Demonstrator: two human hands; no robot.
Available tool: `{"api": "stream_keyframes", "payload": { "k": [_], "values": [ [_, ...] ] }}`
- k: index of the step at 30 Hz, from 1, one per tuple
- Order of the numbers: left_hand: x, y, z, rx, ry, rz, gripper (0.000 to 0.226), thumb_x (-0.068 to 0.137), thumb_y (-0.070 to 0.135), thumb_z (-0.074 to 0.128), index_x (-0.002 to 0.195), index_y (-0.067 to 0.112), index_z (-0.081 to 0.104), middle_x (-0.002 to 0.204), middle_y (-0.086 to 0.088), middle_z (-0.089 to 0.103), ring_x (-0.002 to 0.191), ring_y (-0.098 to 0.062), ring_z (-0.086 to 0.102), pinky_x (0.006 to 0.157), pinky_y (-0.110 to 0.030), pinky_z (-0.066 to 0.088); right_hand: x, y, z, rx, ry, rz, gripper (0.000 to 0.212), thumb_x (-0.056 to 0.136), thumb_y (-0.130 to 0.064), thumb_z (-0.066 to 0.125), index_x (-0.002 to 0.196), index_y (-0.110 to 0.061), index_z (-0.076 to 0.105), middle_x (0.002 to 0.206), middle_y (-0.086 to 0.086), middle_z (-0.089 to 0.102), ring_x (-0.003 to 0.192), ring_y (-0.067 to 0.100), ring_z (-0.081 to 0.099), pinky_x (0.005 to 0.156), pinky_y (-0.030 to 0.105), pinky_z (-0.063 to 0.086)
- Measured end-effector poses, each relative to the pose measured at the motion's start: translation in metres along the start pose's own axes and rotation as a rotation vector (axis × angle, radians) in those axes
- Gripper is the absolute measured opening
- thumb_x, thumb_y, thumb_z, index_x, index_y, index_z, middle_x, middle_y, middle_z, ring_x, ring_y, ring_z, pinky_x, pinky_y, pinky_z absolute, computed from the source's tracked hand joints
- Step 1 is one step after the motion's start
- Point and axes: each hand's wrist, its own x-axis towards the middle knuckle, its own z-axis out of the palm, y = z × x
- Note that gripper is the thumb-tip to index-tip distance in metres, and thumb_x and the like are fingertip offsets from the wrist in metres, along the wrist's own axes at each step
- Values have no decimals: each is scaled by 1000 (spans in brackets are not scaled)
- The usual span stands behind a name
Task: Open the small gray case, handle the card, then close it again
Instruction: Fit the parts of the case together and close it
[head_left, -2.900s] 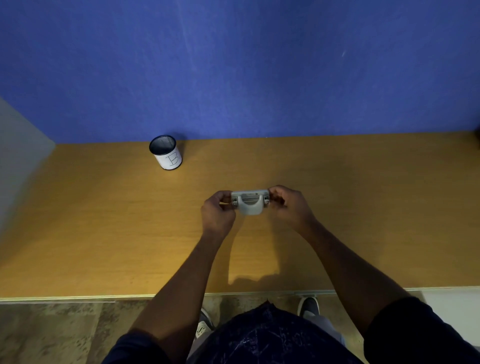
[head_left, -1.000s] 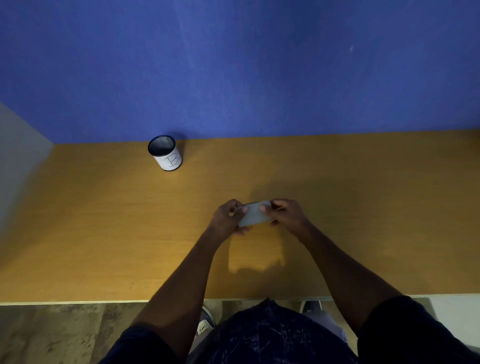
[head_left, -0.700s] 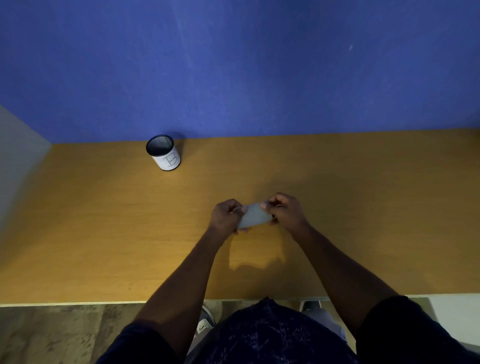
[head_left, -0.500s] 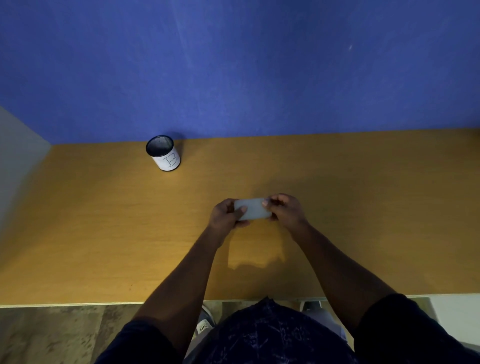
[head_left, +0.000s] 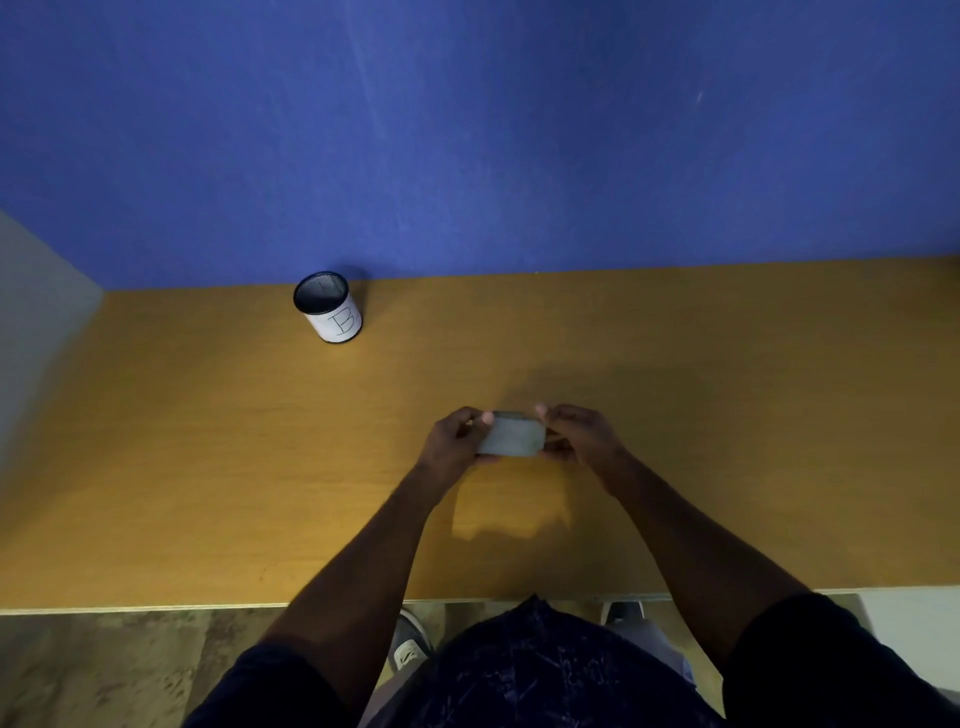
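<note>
The head view looks down on a wooden counter (head_left: 208, 467) set against a blue wall (head_left: 467, 130). The landmark here is the small gray case (head_left: 511, 435), held just above the counter near its middle, a little toward the person. It lies roughly flat and level, its broad gray face turned up toward the camera; whether its lid is fully shut cannot be told from this angle, and no card shows.

The left hand (head_left: 454, 441) grips the case's left end, its fingers (head_left: 485, 417) wrapped over the top edge and the rest curled beneath. The right hand (head_left: 579, 434) grips the right end the same way (thumb and fingertips pinching the short side), so both hands are clenched on the case, one at each end.

Directly below the case, toward the person, a brighter patch of light falls on the counter between the two forearms. Far to the upper left of the case, well apart from it and close to the wall, a mesh pen cup (head_left: 328, 306) stands upright, a white label with the letter B on its side. Below the case, past the counter's near edge, are dark sleeves, a dark shirt and shoes on the floor (head_left: 104, 670).
</note>
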Motion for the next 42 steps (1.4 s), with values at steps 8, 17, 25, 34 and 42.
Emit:
{"api": "stream_keyframes", "payload": {
  "k": [8,17,25,34,42],
  "values": [
    [-2,-9,-5,158,-146,-8,13,81,5,80,92,4,72,98,-10,69,92,-18,64,81,-35,56,-5,19,-17,-213,-106,-66,24,70,-16,88,69,-14,64,69,6,60,63,9,55,59,24,43],
    [-5,-22,-6,664,-147,134,30,62,11,93,72,19,65,105,2,69,100,-14,67,81,-27,56,-7,14,-16,-737,-185,-257,37,58,-22,95,75,-14,63,102,-1,72,93,7,68,69,14,53],
    [-16,-24,6,901,-88,293,61,63,9,85,86,34,35,91,-4,69,83,-25,67,64,-34,51,-11,17,-4,-1087,-269,-445,53,63,-29,90,93,-18,47,88,-3,61,75,12,58,57,21,41],
    [-8,-25,10,984,-13,290,68,59,15,88,111,23,45,102,-7,72,92,-34,70,69,-47,57,-5,18,6,-1218,-210,-448,53,73,-23,83,113,-17,48,111,8,58,99,21,53,77,37,48],
    [-6,-29,11,1113,16,312,70,65,28,86,123,25,46,114,-3,70,101,-32,68,79,-41,56,-5,19,7,-1306,-176,-459,66,76,-30,81,130,-14,46,129,7,53,119,24,50,90,42,50]
  ]
}}
